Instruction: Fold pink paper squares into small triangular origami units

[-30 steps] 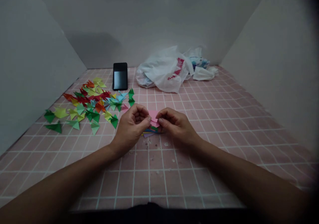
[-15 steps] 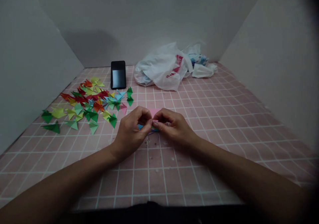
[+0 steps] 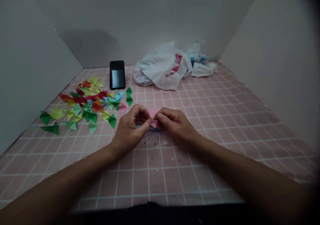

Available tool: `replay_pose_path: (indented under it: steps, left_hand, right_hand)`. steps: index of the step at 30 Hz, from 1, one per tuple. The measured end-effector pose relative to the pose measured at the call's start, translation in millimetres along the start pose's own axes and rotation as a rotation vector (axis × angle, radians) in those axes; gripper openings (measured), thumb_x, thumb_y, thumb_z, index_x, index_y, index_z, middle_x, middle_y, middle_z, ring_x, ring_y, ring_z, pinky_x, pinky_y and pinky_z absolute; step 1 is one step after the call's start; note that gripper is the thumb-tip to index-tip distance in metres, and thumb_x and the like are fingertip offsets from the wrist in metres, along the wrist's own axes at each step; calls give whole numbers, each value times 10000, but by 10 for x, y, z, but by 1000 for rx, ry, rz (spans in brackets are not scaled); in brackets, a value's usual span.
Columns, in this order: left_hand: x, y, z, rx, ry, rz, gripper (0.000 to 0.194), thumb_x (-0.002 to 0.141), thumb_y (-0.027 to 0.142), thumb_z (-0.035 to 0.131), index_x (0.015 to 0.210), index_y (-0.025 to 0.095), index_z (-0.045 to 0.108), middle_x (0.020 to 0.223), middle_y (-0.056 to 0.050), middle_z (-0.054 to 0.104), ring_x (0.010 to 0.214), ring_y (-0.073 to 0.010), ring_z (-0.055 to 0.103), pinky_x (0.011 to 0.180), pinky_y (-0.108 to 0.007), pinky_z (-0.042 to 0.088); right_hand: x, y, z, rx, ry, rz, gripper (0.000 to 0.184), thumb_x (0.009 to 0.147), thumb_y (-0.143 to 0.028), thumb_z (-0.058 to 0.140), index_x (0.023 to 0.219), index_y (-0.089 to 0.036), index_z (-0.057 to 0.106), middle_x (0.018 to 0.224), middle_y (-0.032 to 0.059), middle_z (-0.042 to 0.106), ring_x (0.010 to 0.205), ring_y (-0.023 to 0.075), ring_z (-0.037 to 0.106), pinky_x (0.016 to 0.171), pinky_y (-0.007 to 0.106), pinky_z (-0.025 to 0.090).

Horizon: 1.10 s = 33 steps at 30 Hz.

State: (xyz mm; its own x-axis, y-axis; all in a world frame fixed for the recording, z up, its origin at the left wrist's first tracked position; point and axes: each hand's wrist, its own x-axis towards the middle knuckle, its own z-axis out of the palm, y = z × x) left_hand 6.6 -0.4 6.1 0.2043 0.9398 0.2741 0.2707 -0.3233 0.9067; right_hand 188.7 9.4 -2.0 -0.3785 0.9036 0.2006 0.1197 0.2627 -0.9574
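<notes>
A small folded piece of pink paper (image 3: 154, 123) is pinched between the fingertips of both my hands, in the middle of the table. My left hand (image 3: 132, 123) grips it from the left with thumb and curled fingers. From the right, my right hand (image 3: 175, 122) closes thumb against forefinger at its edge. Just behind the fingers a flat pink sheet (image 3: 153, 112) shows. Blue and green paper (image 3: 139, 126) peeks out beneath the hands, mostly hidden by them.
Many folded paper pieces (image 3: 90, 115) in green, yellow, red, orange and blue lie spread at the left. A black phone-like device (image 3: 117, 74) stands behind them. White plastic bags (image 3: 160, 66) lie at the back. Small specks dot the pink checked tablecloth (image 3: 170, 181).
My right fingertips have shifted slightly up on the pink paper, and more of its folded face shows between my hands. The whole view has moved a little.
</notes>
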Motion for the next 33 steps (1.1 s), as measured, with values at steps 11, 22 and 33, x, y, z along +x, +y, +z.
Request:
replay_pose_path:
  steps: [11, 22, 33]
  left_hand:
    - [-34, -4, 5, 110, -26, 94, 109, 845, 123, 632, 854, 204, 560, 794, 14, 605, 702, -119, 621, 666, -243, 509]
    - [-25, 19, 28, -9, -35, 7, 101, 838, 147, 650, 850, 197, 563, 795, 9, 613, 717, -123, 631, 676, -244, 528]
    - [1, -5, 18, -40, 18, 29, 117, 815, 140, 652, 821, 196, 549, 793, 13, 615, 720, -121, 623, 678, -249, 522]
  right_hand:
    - [20, 58, -4, 44, -32, 40, 194, 876, -270, 586, 708, -176, 611, 669, -14, 574, 633, 124, 512, 620, 275, 391]
    - [5, 34, 6, -408, 7, -359, 189, 935, -141, 482, 758, -207, 481, 762, 25, 528, 731, 176, 497, 674, 312, 384]
    - [21, -11, -27, -245, -35, -216, 139, 872, -109, 541, 756, -175, 581, 753, 8, 573, 709, 140, 534, 672, 281, 402]
